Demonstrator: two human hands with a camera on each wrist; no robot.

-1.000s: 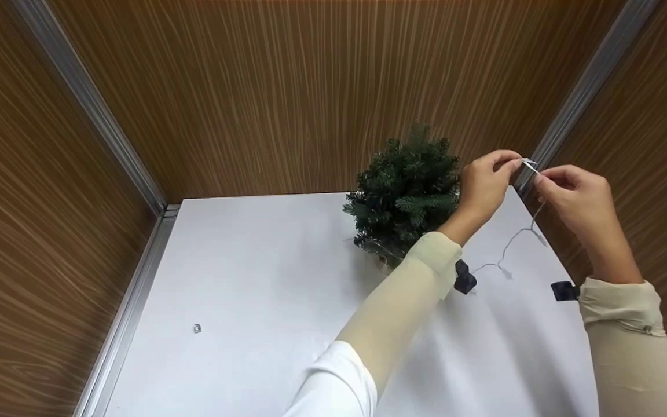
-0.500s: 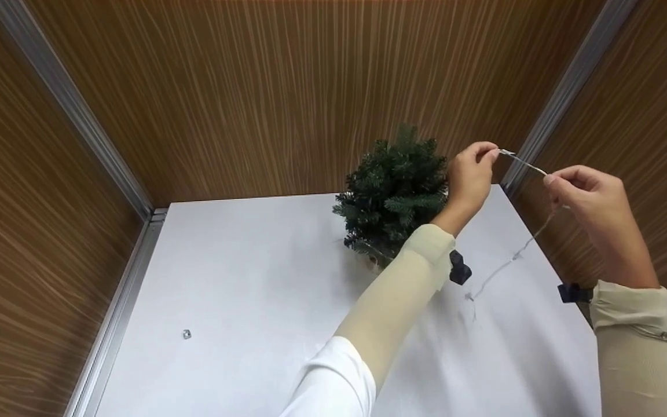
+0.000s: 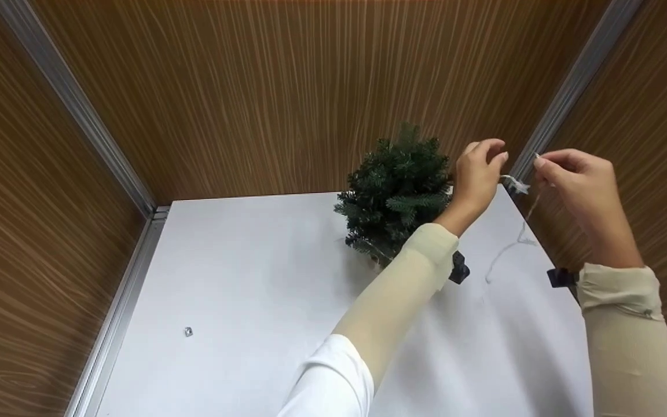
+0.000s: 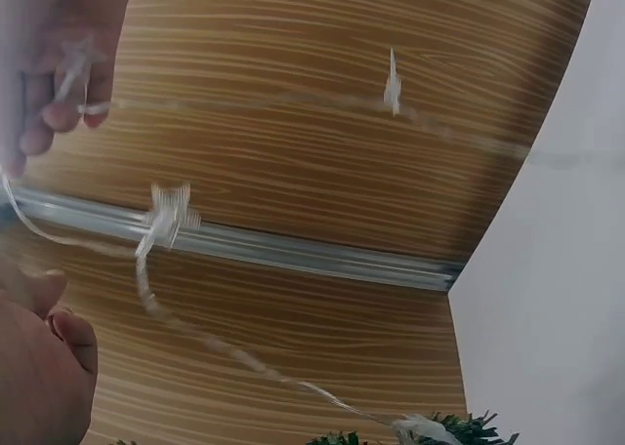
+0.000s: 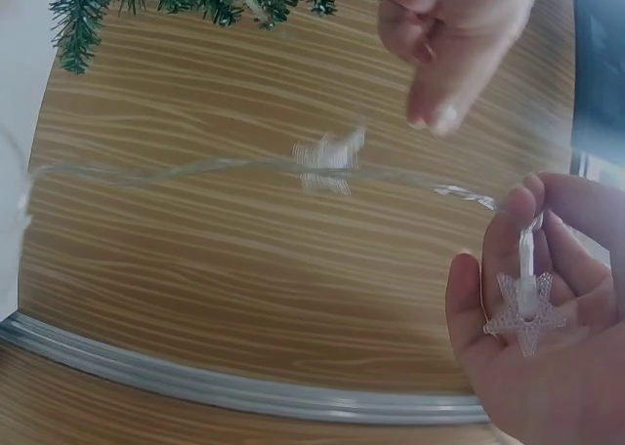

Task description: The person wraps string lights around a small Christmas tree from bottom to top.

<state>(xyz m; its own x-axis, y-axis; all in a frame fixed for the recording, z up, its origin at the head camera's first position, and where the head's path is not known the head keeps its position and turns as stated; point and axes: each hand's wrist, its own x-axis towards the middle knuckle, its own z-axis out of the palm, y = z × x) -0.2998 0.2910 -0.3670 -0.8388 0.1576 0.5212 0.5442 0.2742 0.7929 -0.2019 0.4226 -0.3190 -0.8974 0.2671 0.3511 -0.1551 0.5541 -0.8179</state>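
Note:
My right hand (image 3: 585,185) pinches the wire of a string of clear star lights (image 5: 527,313) between thumb and forefinger; one star lies against its curled fingers in the right wrist view. From there the pale wire hangs in a slack curve toward the table. My left hand (image 3: 478,174) is raised beside the small artificial Christmas tree (image 3: 394,197), thumb and forefinger parted with nothing between them. A blurred star (image 4: 171,216) dangles between the two hands, its wire running down to the green branches (image 4: 459,429). Part of the tree's base is hidden behind the left forearm.
The tree stands toward the back right of the white table (image 3: 241,278). A small silvery piece (image 3: 188,332) lies at the table's left. Brown wood-grain panels (image 3: 287,92) rise behind and at both sides, joined by grey metal rails (image 3: 576,81).
The left fingers have let go of the wire they pinched, and the star there has dropped below the hand. The right hand moved out, then back left and up, still pinching the wire.

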